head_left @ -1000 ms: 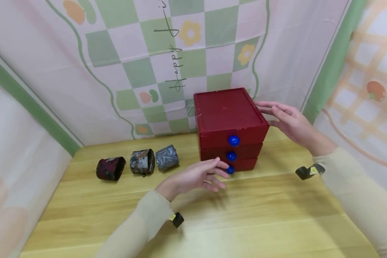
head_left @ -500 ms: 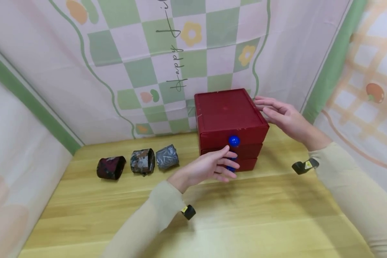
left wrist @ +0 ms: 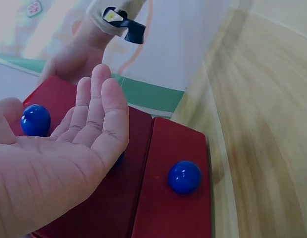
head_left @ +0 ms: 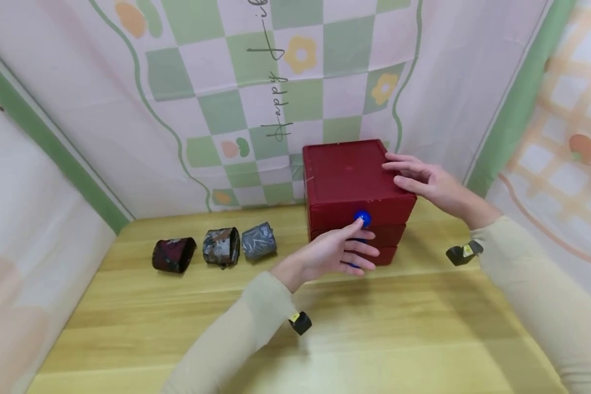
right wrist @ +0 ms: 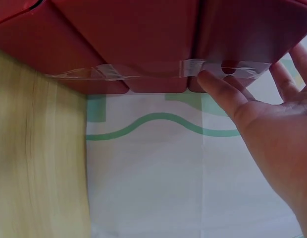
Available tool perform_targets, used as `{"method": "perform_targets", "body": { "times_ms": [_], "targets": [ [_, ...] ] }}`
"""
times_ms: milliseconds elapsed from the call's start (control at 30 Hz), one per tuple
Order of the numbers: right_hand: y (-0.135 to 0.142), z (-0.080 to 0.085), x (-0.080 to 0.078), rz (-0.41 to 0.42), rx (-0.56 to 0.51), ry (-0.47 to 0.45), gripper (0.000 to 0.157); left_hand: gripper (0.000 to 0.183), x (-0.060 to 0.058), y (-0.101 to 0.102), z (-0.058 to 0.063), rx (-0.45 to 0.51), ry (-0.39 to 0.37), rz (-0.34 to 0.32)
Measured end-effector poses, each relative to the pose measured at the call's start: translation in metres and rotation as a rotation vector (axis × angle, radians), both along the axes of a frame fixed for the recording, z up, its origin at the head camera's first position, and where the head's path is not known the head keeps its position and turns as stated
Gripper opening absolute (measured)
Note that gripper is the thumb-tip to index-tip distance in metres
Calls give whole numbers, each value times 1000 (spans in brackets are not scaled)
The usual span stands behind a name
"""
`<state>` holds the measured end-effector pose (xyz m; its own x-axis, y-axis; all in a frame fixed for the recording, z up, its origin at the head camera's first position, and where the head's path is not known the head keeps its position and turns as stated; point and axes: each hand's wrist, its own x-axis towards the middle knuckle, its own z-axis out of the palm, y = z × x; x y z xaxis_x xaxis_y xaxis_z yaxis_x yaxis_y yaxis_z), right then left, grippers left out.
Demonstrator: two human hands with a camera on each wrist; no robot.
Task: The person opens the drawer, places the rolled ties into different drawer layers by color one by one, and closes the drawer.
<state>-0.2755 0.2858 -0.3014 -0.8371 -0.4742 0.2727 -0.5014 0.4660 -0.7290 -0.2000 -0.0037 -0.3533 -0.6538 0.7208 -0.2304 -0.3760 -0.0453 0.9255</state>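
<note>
A dark red box with three stacked drawers [head_left: 347, 172] stands at the back of the wooden table, each drawer bearing a round blue knob. My left hand [head_left: 327, 254] is in front of the drawers with fingers loosely extended. In the left wrist view its thumb and fingers lie below and beside the top knob [left wrist: 35, 120], not closed round it. The hand mostly hides the middle knob; the bottom knob [left wrist: 184, 177] shows fully. My right hand [head_left: 435, 186] rests its spread fingers at the box's upper right edge, with its thumb against the side wall in the right wrist view.
Left of the box lie three short tube-shaped things on their sides: a dark red patterned one [head_left: 173, 255], a camouflage one [head_left: 219, 246] and a grey one [head_left: 259, 241]. Clear tape [right wrist: 143, 69] runs along the box's side. A printed curtain [head_left: 256, 109] hangs behind.
My left hand has moved right and up toward the top knob. My right hand has shifted left, its fingers now over the box's top edge. The head view has shifted slightly.
</note>
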Motion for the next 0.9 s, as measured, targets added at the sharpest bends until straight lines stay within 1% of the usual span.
{"method": "perform_targets", "body": {
  "times_ms": [100,200,367,533,633,767,900],
  "targets": [
    [0,-2,-1,-8,5,-11,40,65,0,3,-1,14,-11,-7],
    [-2,-1,-3,-16,4,-33,40,65,-1,5,-1,22,-13,5],
    [-3,3,-7,13,-1,-65,41,70,-5,6,-1,18,-11,30],
    [-1,5,-9,26,-9,-78,41,78,-10,9,3,5,0,19],
    [-2,5,-10,30,-10,-68,41,77,-12,14,5,0,5,17],
    [-3,3,-11,36,-7,-61,41,71,-12,18,5,-12,16,53],
    [-5,-1,-11,30,-1,-71,41,68,-10,20,0,-40,51,110]
  ]
}}
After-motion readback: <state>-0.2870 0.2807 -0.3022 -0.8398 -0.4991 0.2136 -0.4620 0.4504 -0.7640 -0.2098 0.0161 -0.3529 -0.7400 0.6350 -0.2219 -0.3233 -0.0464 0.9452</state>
